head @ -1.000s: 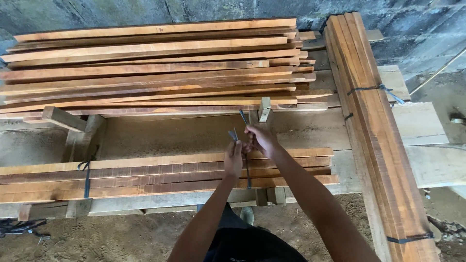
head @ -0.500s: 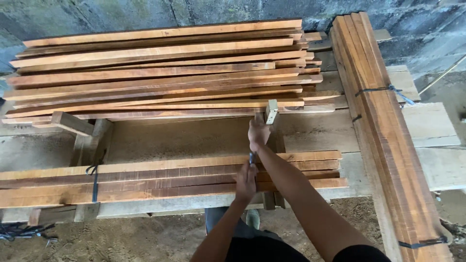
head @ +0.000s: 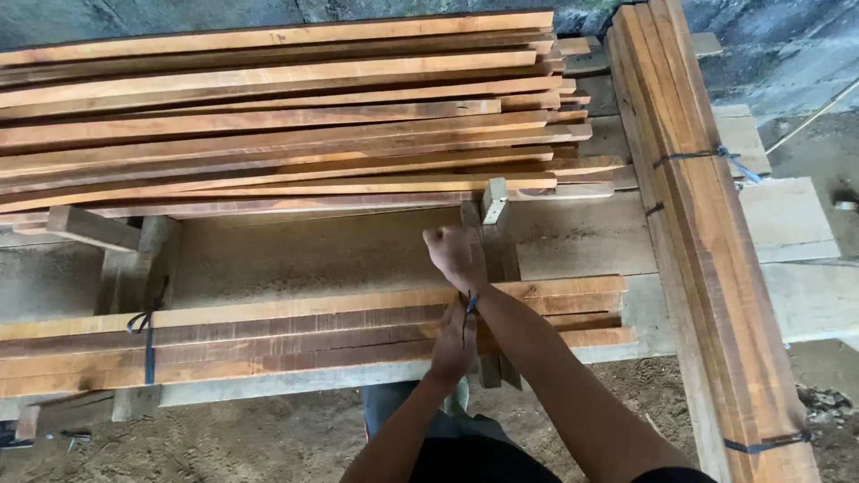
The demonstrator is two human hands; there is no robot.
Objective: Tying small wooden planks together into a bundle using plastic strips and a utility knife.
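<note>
Going left to right: there's a dark strap (head: 148, 344) already cinching the near bundle of planks (head: 268, 344), which is lying long-ways across the bench (head: 304, 255). The left hand (head: 454, 344) is pressing down on the bundle, fingers closing around a second black strap (head: 468, 309). The right hand (head: 455, 255), fisted tight, is sitting just past it, pulling the strap's end away across the planks. A tied stack (head: 707, 233) is running off right.
</note>
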